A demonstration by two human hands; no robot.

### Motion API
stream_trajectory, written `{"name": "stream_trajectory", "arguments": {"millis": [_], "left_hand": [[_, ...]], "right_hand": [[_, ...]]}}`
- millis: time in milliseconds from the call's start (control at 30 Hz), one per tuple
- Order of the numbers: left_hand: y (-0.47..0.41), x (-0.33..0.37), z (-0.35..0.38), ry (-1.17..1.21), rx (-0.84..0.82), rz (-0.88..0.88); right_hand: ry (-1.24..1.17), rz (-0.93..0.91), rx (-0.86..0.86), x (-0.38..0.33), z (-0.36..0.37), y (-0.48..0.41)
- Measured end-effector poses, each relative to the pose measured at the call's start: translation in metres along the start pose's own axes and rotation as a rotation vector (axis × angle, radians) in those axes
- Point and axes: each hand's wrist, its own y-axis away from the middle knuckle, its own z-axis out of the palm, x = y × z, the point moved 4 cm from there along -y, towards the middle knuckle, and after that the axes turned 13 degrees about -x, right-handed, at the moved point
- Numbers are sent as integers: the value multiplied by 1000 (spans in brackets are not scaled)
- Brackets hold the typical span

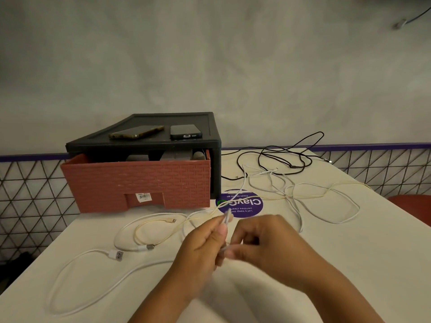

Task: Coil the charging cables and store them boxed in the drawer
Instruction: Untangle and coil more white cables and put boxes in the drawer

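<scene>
Left hand (pixel 200 248) and right hand (pixel 261 241) were both pinching one white cable (pixel 226 217) near its end, fingertips almost touching. Its slack ran away ahead-right of the hands. The open drawer (pixel 140 183) sat ahead-left, nearer the left hand.

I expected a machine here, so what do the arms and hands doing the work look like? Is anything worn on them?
They are a person's arms, not a machine. The left hand and right hand wear no gloves, and no ring, watch or bracelet shows. Both forearms are uncovered as far as the picture reaches; no sleeve is visible.
</scene>
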Motion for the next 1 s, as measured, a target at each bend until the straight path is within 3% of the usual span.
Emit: {"name": "stream_trajectory", "arguments": {"millis": [133, 267, 467, 633, 767, 900, 1000], "left_hand": [[2, 11, 3, 50, -79, 11], [2, 11, -6, 99, -28, -12], [5, 13, -14, 490, 43, -43], [5, 14, -24, 699, 145, -40], [3, 12, -35, 881, 246, -1], [2, 11, -40, 964, 297, 20], [1, 9, -41, 1026, 318, 46]], "right_hand": [[-97, -43, 264, 6, -17, 5], [-86, -57, 468, 13, -31, 9], [-13, 31, 671, 36, -44, 12], [87, 242, 401, 50, -33, 3], [266, 293, 232, 47, -16, -6], [208, 295, 197, 46, -10, -9], [72, 311, 56, 48, -3, -12]]}}
